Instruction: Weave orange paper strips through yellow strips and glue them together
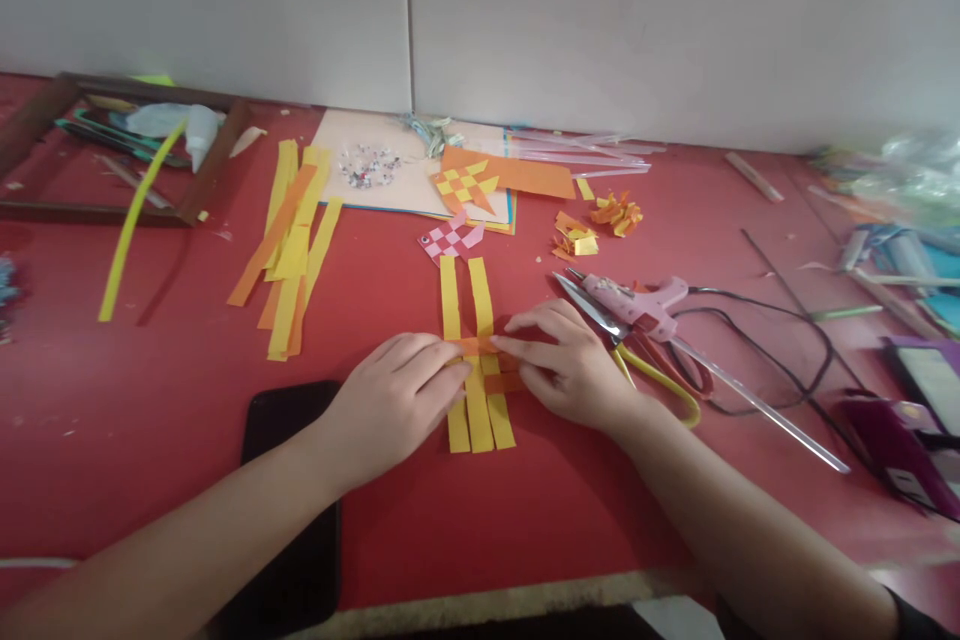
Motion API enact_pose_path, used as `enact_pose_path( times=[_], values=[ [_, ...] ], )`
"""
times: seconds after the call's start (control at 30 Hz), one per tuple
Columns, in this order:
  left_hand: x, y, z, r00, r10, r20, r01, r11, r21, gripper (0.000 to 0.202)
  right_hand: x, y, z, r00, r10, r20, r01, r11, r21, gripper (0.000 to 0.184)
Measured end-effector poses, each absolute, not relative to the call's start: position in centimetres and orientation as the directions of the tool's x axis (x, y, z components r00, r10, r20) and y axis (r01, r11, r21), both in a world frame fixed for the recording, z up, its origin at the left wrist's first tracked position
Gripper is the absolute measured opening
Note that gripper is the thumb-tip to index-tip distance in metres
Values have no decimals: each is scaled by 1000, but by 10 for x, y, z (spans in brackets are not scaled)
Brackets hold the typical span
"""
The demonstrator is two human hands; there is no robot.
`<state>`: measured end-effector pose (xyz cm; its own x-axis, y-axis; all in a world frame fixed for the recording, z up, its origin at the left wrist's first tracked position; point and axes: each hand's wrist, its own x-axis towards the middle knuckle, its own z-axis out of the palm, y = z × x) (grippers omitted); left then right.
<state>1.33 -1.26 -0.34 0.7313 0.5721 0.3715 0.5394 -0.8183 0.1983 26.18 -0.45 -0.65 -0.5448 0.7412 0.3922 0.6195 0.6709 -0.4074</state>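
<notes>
Three yellow paper strips (pixel 480 420) lie side by side on the red table, pointing away from me. An orange paper strip (pixel 471 347) crosses them, and a second orange strip (pixel 504 383) lies just below it, partly covered. My left hand (pixel 405 400) has its fingertips closed at the left end of the upper orange strip; its thumb is hidden. On the other side, my right hand (pixel 566 360) has its bent fingers at that strip's right end. A pink woven paper fish (pixel 451 237) lies just beyond the yellow strips.
Loose yellow and orange strips (pixel 289 270) lie at left, near a wooden frame (pixel 217 160). Scissors (pixel 592 308) and a pink glue gun (pixel 637 305) with a cord sit close to my right hand. A black phone (pixel 292 520) lies under my left forearm. Paper scraps (pixel 615 213) are scattered behind.
</notes>
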Motion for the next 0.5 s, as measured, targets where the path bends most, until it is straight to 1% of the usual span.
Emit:
enact_pose_path(
  times=[0.1, 0.23, 0.3, 0.43, 0.5],
  values=[
    [12, -13, 1, 675, 604, 423, 569, -792, 222, 17, 260, -5, -8, -541, 738, 403, 619, 674, -403, 31],
    [10, -17, 5, 651, 621, 436, 619, -767, 169, 11, 257, -6, -10, -529, 744, 408, 628, 667, -401, 22],
    [11, -20, 7, 682, 581, 444, 583, -799, 149, 11, 256, -6, -10, -529, 747, 402, 633, 663, -399, 21],
    [14, -25, 9, 763, 449, 464, 450, -885, 117, 15, 256, -7, -10, -531, 748, 398, 638, 662, -393, 21],
    [15, -26, 10, 773, 424, 471, 426, -898, 111, 18, 256, -7, -11, -532, 749, 396, 638, 661, -394, 22]
  ],
)
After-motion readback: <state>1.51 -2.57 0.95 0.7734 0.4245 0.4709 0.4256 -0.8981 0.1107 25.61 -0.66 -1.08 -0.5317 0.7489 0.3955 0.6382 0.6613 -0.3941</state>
